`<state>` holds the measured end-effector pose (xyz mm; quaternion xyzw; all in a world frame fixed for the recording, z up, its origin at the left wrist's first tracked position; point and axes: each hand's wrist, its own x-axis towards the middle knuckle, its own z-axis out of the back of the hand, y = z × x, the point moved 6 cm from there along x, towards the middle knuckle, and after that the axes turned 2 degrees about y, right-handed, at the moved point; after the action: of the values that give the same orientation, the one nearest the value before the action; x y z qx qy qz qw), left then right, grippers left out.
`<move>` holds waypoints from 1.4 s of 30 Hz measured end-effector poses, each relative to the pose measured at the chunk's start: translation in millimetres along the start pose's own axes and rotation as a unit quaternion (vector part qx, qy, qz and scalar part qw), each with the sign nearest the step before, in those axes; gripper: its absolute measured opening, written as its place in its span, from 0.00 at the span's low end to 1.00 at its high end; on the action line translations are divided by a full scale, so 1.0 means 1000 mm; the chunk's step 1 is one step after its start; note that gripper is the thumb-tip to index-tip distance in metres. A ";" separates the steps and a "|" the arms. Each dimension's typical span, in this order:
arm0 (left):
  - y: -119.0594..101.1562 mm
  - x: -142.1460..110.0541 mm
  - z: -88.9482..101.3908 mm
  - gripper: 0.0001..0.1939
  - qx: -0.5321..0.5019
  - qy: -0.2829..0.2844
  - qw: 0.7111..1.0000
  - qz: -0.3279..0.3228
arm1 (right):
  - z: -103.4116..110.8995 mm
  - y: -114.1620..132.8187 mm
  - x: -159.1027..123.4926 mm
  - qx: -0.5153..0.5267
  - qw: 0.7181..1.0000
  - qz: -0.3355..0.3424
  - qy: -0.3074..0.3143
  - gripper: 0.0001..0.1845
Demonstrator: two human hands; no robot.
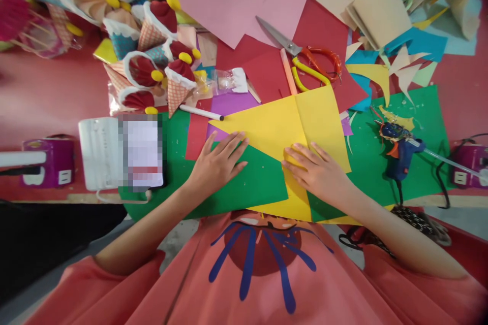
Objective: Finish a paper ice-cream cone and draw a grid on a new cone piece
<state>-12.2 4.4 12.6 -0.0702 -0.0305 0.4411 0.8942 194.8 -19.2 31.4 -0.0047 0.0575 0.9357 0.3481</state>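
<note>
Head view — where was the yellow sheet [263,127] found?

It was found on the green sheet [263,180], in front of the person. A pointed corner was directed to the left, close to the dark end of a white marker [200,111]; a crease was noted running through the right part.

How was the left hand [219,157] placed?

It was laid palm down, with the fingers stretched out and slightly apart. The fingertips were set at the near edge of the yellow sheet, while the rest of the hand was held over the green sheet.

And the right hand [318,175]?

That one was also turned palm down, across the crease. Its fingers were extended and laid along the yellow sheet — pressed flat rather than clamped. Whether the yellow strip below it belonged to the same piece could not be told.

What else was logged?

Scissors [293,50] with one orange and one yellow handle were seen beyond the yellow sheet, an orange marker [287,71] just beside them. A blue glue gun [398,160] was noted at the right, a phone [143,152] with blurred screen at the left, and patterned paper cones [179,89] were grouped at the upper left.
</note>
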 end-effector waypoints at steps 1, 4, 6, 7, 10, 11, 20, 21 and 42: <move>0.001 0.000 0.000 0.23 0.000 -0.001 1.000 -0.002 | 0.002 0.000 -0.003 -0.001 1.000 -0.006 0.003 0.17; 0.002 0.000 0.001 0.22 0.006 -0.006 1.000 -0.011 | 0.007 -0.001 -0.014 -0.004 1.000 -0.020 0.019 0.17; 0.003 0.000 0.001 0.22 0.006 -0.007 1.000 -0.011 | 0.009 -0.001 -0.022 -0.010 0.999 -0.025 0.033 0.17; 0.003 0.000 0.001 0.22 0.005 -0.007 1.000 -0.010 | 0.010 -0.001 -0.026 -0.014 0.999 -0.029 0.043 0.18; 0.003 0.000 0.002 0.22 0.000 -0.005 1.000 -0.007 | 0.011 -0.003 -0.039 -0.026 0.997 -0.040 0.061 0.20; 0.003 0.000 0.002 0.22 -0.001 -0.005 1.000 -0.007 | 0.011 -0.004 -0.043 -0.031 0.996 -0.042 0.066 0.20; 0.002 -0.001 0.001 0.22 0.010 0.006 1.000 -0.005 | 0.011 -0.003 -0.070 -0.057 0.995 -0.048 0.071 0.19; 0.002 -0.001 0.001 0.22 0.013 0.006 1.000 -0.007 | 0.012 -0.002 -0.071 -0.055 0.995 -0.048 0.067 0.19; 0.037 0.062 0.020 0.17 -0.042 -0.032 0.995 0.091 | -0.013 -0.082 0.147 0.103 0.967 -0.201 -0.117 0.33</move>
<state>-5.9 77.3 26.1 -0.0959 -0.0709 0.5205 0.8455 136.6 137.2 2.7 0.1290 0.1109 0.8297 0.5317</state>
